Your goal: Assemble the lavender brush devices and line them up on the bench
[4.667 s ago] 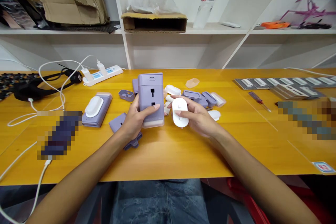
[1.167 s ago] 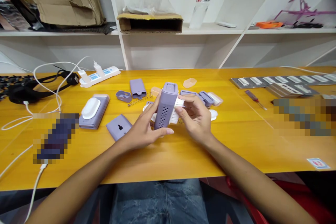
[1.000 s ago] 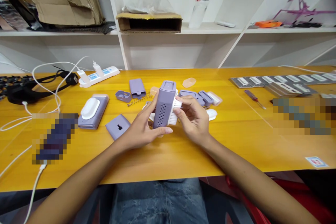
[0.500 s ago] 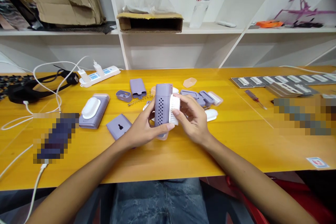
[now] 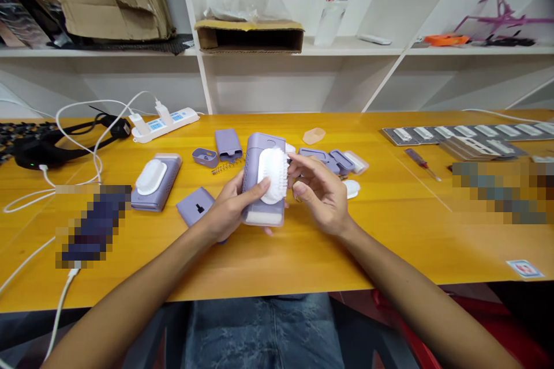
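My left hand [image 5: 234,200] is wrapped round a purple case [image 5: 258,143] with small holes in its side and a see-through lower end. Its thumb presses a white oval brush [image 5: 273,176] flat against the case's front; the bristles show along the right edge. My right hand [image 5: 322,193] is just right of the brush, fingers apart and curved, with nothing visible held in it. Whether its fingertips touch the case, I cannot tell. Behind the hands lie a purple cover [image 5: 228,145], a small purple oval tray [image 5: 205,157] and a coil spring [image 5: 225,166].
A similar purple case [image 5: 169,187] with a white oval piece on top lies left, near a flat purple panel [image 5: 194,205]. A power strip [image 5: 184,119] with white cables stands behind. To the right are a screwdriver [image 5: 422,164] and a long grey strip [image 5: 461,134].
The case has turned so its broad front faces me, with the brush now flat on it under my left thumb. My right hand has let go of the brush and its fingers have spread.
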The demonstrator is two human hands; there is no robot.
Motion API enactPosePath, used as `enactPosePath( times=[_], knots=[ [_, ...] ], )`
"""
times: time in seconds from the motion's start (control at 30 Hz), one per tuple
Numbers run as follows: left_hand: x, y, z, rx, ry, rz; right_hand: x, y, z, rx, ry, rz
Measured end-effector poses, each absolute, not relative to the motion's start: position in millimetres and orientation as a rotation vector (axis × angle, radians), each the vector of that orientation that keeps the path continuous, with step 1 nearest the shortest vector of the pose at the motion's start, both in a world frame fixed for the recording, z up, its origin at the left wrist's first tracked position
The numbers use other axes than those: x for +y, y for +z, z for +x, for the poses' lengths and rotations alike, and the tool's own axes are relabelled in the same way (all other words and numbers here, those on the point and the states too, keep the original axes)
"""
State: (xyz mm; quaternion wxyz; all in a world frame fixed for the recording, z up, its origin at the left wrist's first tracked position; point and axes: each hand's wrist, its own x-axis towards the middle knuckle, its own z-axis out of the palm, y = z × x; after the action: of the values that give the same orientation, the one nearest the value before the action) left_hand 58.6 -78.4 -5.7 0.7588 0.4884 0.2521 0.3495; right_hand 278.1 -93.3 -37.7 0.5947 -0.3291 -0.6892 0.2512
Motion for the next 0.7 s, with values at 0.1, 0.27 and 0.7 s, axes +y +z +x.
enactPosePath(
  times=[0.1,0.27,0.7],
  knots=[
    [-78,-3,59,0.533,0.745,1.053,-93,-38,278,-1.576,0.583,-0.794],
    [-81,-3,60,0.575,0.757,1.075,-93,-37,278,-1.592,0.651,-0.823],
    [-81,-10,59,0.652,0.911,1.521,-98,-27,274,-1.832,0.164,-0.822]
  ],
)
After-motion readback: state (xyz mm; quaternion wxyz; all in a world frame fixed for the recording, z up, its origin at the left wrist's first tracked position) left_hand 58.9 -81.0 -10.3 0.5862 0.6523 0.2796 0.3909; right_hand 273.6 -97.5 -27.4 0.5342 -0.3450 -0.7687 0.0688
